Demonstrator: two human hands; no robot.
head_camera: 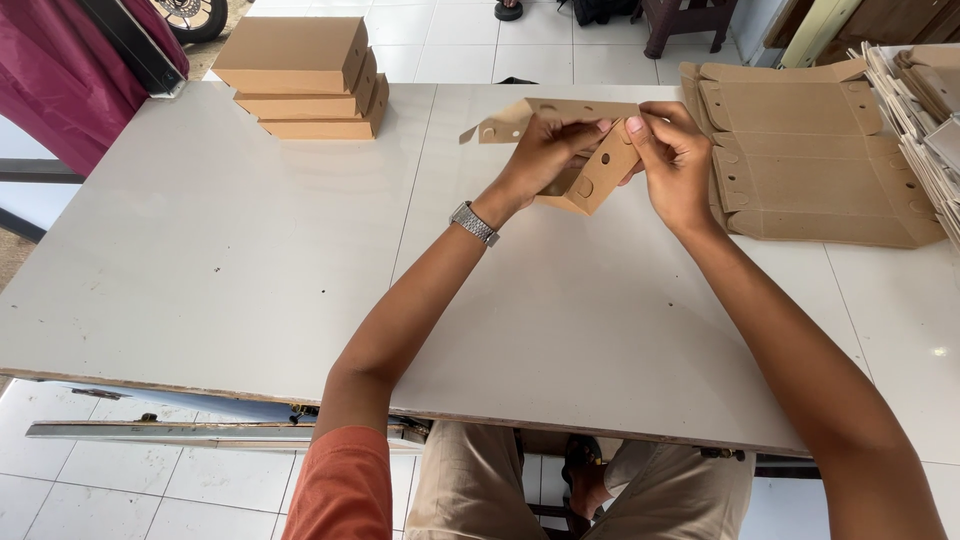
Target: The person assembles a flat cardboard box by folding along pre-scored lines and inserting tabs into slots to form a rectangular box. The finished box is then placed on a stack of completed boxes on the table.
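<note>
Both hands hold a partly folded brown cardboard box blank (592, 170) just above the white table (230, 260), near its far middle. My left hand (545, 155), with a metal watch on its wrist, grips the blank from the left and underneath. My right hand (675, 160) pinches a side flap with punched holes from the right. One long flap with a tab sticks out to the left.
A stack of three finished brown boxes (305, 75) stands at the table's far left. A pile of flat cardboard blanks (810, 150) lies at the far right, with more stacked sheets (925, 110) at the right edge. Tiled floor and furniture legs lie beyond.
</note>
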